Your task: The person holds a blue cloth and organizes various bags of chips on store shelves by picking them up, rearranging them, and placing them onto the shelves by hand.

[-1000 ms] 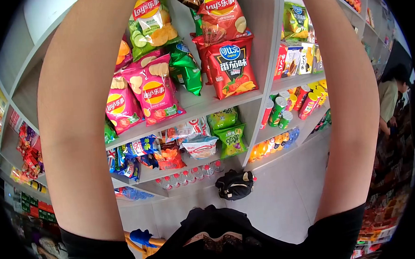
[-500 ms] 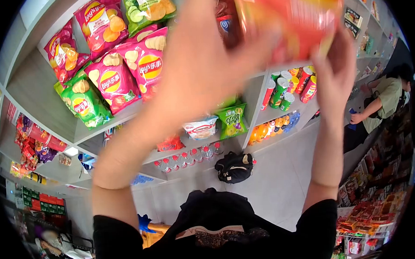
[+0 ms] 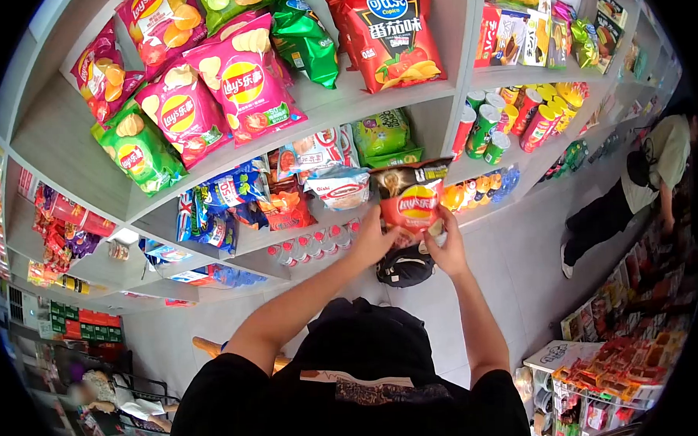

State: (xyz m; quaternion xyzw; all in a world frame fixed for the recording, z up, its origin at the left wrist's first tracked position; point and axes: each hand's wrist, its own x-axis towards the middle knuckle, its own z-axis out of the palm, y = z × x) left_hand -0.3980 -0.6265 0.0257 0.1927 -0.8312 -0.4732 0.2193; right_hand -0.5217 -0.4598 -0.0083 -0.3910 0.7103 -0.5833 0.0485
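Both my hands hold a red and dark brown chip bag [image 3: 417, 205] with a yellow Lay's logo, in front of the lower shelf. My left hand [image 3: 375, 236] grips its lower left side, and my right hand [image 3: 446, 246] closes on its lower right edge. Just behind the bag on the lower shelf are a white and blue Oishi bag [image 3: 340, 189] and a green snack bag [image 3: 382, 135]. Higher up stands a red Copico bag [image 3: 397, 40], left of which are pink Lay's bags [image 3: 246, 86] and a dark green bag [image 3: 304, 44].
A black backpack [image 3: 406, 268] lies on the floor [image 3: 492, 290] below my hands. Chip cans [image 3: 487, 126] and bottles stand on shelves to the right. One person [image 3: 662, 157] bends by the right-hand racks; another [image 3: 111, 396] is at lower left.
My hands have come down from high near the camera, where they held a blurred red and yellow bag. The Copico bag is now uncovered. The person at right has bent toward the racks.
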